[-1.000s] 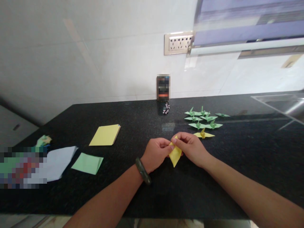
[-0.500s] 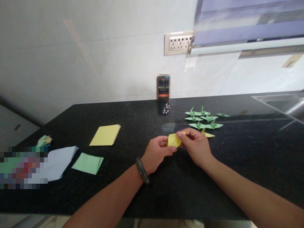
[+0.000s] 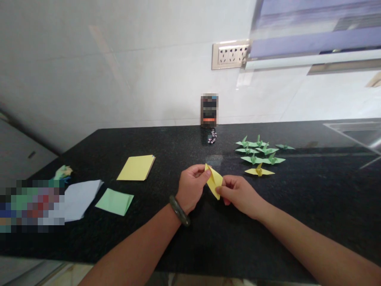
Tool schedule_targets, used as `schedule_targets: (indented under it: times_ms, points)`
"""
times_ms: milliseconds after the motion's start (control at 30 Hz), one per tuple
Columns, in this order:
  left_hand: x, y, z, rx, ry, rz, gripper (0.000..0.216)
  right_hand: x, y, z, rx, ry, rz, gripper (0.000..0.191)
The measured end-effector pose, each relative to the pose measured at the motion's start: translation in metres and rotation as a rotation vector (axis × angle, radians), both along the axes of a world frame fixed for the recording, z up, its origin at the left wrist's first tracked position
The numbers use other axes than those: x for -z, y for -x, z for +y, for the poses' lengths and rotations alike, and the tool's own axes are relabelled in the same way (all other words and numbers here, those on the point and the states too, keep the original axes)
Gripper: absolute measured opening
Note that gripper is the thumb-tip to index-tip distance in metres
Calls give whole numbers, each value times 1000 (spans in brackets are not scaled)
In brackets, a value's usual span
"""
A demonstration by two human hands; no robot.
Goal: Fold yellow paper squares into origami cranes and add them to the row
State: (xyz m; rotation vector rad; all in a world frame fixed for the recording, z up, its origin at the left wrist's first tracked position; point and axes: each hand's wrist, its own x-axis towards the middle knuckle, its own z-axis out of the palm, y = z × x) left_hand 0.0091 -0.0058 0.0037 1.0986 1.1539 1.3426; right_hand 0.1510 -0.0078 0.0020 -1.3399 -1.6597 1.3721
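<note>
Though near yellow paper (image 3: pixel 214 182), cranes (image 3: pixel 259 155) apart.

I look over a black speckled stone desk (image 3: pixel 268 230) that runs back to a pale, glossy tiled wall (image 3: pixel 119 71) lit by soft daylight. A beige socket panel (image 3: pixel 230 55) sits on the wall above the desk's far edge. A steel sink (image 3: pixel 354 131) is set into the far right corner, under a blurred bluish frame (image 3: pixel 312 39).

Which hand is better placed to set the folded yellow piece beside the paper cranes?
Likely right. The right hand pinches the yellow piece and is nearer the paper cranes; the left hand grips its top corner, farther away.
</note>
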Motion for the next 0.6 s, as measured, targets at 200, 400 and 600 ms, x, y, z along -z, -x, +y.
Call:
schedule_targets:
  times_ms: [200, 400, 600]
  points:
    - [2, 1, 0, 38, 14, -5, 17, -1, -2, -1, -33, 1, -14, 16]
    - [3, 0, 1, 4, 18, -7, 16, 1, -3, -2, -58, -7, -19, 18]
    - [3, -1, 0, -4, 33, -34, 17, 0, -2, -2, -53, 21, -20, 18]
